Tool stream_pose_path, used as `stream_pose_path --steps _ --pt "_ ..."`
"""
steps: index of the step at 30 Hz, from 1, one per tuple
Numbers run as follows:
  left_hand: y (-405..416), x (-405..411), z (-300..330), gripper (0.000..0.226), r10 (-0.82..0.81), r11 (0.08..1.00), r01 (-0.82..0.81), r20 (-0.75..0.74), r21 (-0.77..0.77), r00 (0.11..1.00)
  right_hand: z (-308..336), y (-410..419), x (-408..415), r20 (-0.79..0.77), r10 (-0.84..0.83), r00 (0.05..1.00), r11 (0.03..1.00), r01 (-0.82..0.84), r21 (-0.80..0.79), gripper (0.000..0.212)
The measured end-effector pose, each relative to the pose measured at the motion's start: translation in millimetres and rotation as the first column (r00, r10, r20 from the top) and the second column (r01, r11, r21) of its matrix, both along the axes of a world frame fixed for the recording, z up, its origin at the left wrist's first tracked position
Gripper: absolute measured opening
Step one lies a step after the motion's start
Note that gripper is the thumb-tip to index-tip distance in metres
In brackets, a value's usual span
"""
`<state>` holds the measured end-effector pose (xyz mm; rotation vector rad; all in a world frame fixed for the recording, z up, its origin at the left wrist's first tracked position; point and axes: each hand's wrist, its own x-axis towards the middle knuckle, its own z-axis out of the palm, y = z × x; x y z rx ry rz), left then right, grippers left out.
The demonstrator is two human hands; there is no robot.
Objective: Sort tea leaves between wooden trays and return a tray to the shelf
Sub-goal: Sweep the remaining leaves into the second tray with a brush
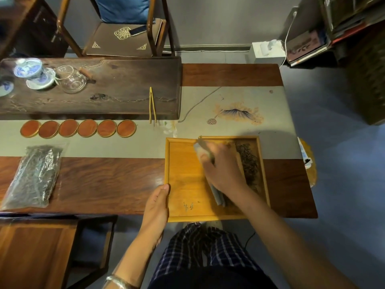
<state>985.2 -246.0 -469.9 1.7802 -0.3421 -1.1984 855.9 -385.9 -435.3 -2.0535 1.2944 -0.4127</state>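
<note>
A light wooden tray (183, 174) lies at the near edge of the table, in front of me. Dark tea leaves (249, 165) are heaped in a band along its right side; a few stray leaves (188, 206) lie near its front left. My left hand (157, 203) grips the tray's left rim. My right hand (223, 170) is inside the tray, shut on a long, pale, blurred tool (216, 198) that lies lengthwise beside the leaves. A clear bag of tea leaves (34, 176) rests on the table at the left.
Several round wooden coasters (78, 128) line up behind the bag. A dark tea board (125, 88) holds a gaiwan (29, 69), a glass pitcher (71, 79) and yellow tongs (152, 105). A chair (123, 36) stands beyond; shelving (343, 28) at far right.
</note>
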Motion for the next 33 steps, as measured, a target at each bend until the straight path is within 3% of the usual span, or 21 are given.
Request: stream_pose_path --steps 5,14,19,25,29,33 --pt "-5 -3 4 0.03 -0.014 0.998 0.015 0.001 -0.056 1.0 -2 46 22 0.061 0.205 0.977 0.978 -0.207 0.03 0.022" --pt "-2 -4 5 0.031 0.038 0.997 -0.04 -0.029 -0.067 0.999 -8 67 13 0.106 0.251 0.962 0.964 -0.258 0.058 0.023" --pt "-2 -1 6 0.029 0.075 0.996 -0.077 -0.05 -0.051 0.996 -12 63 -17 0.105 0.411 0.906 0.902 -0.42 0.101 0.019" --pt "-2 6 3 0.026 0.061 0.997 -0.062 -0.024 -0.047 0.998 -21 42 -62 -0.088 0.319 0.944 0.945 -0.31 0.099 0.038" --pt "-2 6 2 0.028 0.08 0.997 -0.081 -0.049 -0.015 0.996 -9 48 -56 0.032 0.243 0.969 0.964 -0.245 0.104 0.036" --pt "-1 4 0 0.032 0.049 0.998 -0.049 -0.006 -0.045 0.999 9 72 -21 0.073 0.396 0.915 0.916 -0.399 0.034 0.027"
